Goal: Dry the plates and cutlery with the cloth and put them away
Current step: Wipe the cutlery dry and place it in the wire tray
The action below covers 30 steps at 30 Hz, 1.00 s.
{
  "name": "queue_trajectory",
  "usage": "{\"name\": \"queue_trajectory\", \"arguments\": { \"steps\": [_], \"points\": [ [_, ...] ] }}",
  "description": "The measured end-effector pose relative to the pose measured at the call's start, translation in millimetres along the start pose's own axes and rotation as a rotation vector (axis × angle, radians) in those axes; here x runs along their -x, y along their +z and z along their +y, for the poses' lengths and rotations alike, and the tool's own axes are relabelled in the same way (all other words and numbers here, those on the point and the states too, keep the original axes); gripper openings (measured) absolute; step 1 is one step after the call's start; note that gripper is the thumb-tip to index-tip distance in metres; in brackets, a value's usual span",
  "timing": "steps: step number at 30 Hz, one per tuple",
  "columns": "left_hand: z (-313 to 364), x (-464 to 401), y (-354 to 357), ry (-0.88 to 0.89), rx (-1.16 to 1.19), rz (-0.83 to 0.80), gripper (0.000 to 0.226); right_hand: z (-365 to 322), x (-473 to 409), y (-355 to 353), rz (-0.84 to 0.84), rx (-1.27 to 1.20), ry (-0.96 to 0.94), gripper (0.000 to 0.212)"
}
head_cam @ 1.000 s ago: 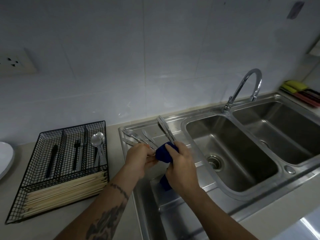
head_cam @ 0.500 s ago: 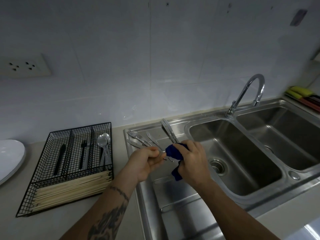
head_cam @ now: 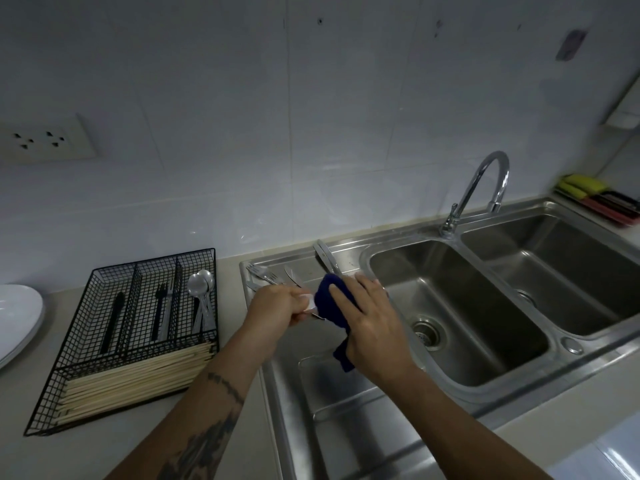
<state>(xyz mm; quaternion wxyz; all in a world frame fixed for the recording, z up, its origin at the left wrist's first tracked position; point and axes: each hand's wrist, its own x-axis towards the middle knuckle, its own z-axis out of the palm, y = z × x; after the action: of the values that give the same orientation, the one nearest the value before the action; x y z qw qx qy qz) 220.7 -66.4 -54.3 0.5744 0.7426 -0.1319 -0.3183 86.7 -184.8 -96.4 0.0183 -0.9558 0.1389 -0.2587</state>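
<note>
Over the steel drainboard [head_cam: 332, 403] my left hand [head_cam: 273, 308] grips one end of a metal piece of cutlery [head_cam: 313, 311]. My right hand [head_cam: 372, 323] holds the dark blue cloth [head_cam: 334, 301] wrapped round its other end, so I cannot tell which kind it is. Several forks and knives [head_cam: 277, 275] lie at the back of the drainboard behind my hands. A black wire cutlery tray [head_cam: 114, 344] on the counter to the left holds spoons [head_cam: 201, 289], dark-handled pieces and a bundle of chopsticks [head_cam: 138, 379]. A white plate [head_cam: 17, 317] shows at the left edge.
A double steel sink [head_cam: 460, 306] with a curved tap [head_cam: 481, 188] lies to the right. Coloured sponges and a tray [head_cam: 602, 199] sit at the far right by the wall. A wall socket [head_cam: 41, 140] is at upper left.
My hands stay together over the drainboard, the cloth shifting slightly along the cutlery. The view has tilted up and drifted left, showing more wall and plate.
</note>
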Motion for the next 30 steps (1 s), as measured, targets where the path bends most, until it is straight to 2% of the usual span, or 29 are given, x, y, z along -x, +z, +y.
{"name": "queue_trajectory", "arguments": {
  "steps": [2, 5, 10, 16, 21, 25, 27, 30],
  "points": [
    [-1.1, 3.3, -4.3, -0.114, 0.119, -0.04, 0.014, 13.2, 8.9, -0.3, -0.017, 0.034, 0.062, 0.081],
    [-4.8, 6.8, -6.4, -0.209, 0.182, -0.094, 0.015, 9.4, 13.8, -0.9, -0.031, 0.036, 0.11, 0.076],
    [-6.9, 4.8, -6.0, -0.221, 0.187, -0.14, 0.013, -4.5, 16.1, 8.2, -0.064, 0.005, -0.06, 0.08],
    [-23.2, 5.9, -31.5, -0.266, 0.217, -0.111, 0.014, 7.9, 19.1, 14.5, -0.05, 0.025, 0.009, 0.077],
    [-27.7, 4.4, -44.9, -0.257, 0.281, -0.117, 0.014, -16.1, 0.7, 17.4, -0.086, 0.036, -0.05, 0.066],
    [-30.2, 0.2, -51.2, -0.218, 0.576, -0.091, 0.018, -27.6, -15.2, 22.6, -0.119, 0.031, 0.024, 0.066],
    [-34.0, -3.7, -51.2, -0.168, 0.675, -0.048, 0.016, -37.7, -24.8, 27.4, -0.123, 0.005, 0.053, 0.067],
    [-39.7, -10.2, -54.5, -0.123, 0.681, 0.077, 0.011, -55.8, -36.0, 32.6, -0.152, -0.034, 0.053, 0.073]
  ]
}}
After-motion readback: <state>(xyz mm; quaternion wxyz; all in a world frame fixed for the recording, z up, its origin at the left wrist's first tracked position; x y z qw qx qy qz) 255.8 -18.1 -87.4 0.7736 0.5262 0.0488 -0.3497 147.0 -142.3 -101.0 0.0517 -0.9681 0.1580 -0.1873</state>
